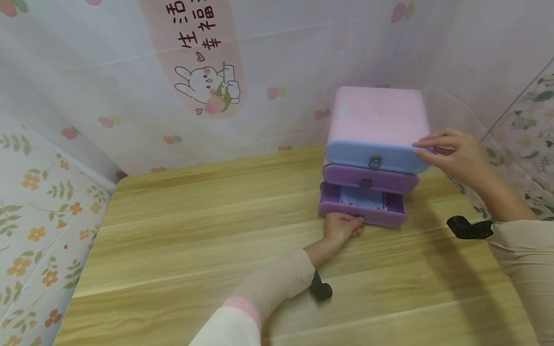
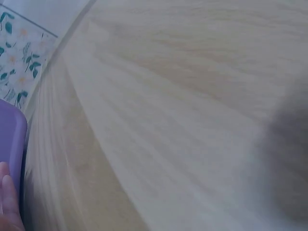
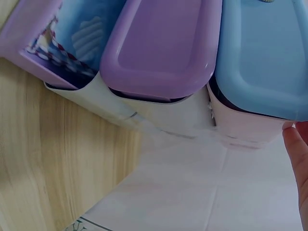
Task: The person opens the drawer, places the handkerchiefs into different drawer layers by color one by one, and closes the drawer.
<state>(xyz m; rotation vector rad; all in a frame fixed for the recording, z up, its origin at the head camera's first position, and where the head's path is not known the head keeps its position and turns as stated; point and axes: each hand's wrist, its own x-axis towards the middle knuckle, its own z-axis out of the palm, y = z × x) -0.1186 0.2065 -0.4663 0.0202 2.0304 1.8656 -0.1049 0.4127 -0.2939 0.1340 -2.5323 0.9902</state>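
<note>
A small chest of drawers with a pink top [image 1: 381,113] stands at the right of the table. Its bottom purple drawer [image 1: 385,219] is pulled out, and a blue item with a patterned edge [image 1: 362,197] lies inside; what it is I cannot tell. My left hand [image 1: 339,228] pinches the ring pull on that drawer's front. At the chest's upper right corner, my right hand [image 1: 463,156] rests its fairly straight fingers beside the blue top drawer [image 1: 398,161]. The purple middle drawer [image 1: 389,181] is closed. Only fingertips [image 3: 294,144] of the right hand appear in the right wrist view.
The wood-grain table [image 1: 182,230] reaches left and forward of the chest. A printed white cloth [image 1: 281,62] hangs close behind it, and floral cloth [image 1: 525,125] borders the right side. Black wrist mounts [image 1: 469,228] sit on both sleeves.
</note>
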